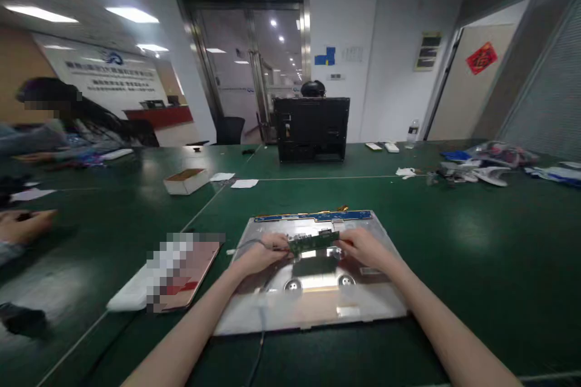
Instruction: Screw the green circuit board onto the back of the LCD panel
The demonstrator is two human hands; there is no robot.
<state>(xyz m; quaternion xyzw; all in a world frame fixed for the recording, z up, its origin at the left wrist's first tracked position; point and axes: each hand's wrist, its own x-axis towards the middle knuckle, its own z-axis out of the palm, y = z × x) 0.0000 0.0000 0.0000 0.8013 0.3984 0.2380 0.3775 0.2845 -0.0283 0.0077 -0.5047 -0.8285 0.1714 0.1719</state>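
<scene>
Pinching one end each, left hand [262,256] and right hand [364,247] hold the board [313,243].
Gripped by its ends, seemingly to keep it level, it hovers over the panel's [313,308] upper middle; a cable [240,247] trails past the panel's left edge onto the bench [454,242].

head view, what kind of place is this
Probably an electronics assembly or repair workshop: long green worktables, a bare metal-backed display panel, a small circuit board held over it by the left hand and right hand, and a black monitor housing farther along.
</scene>
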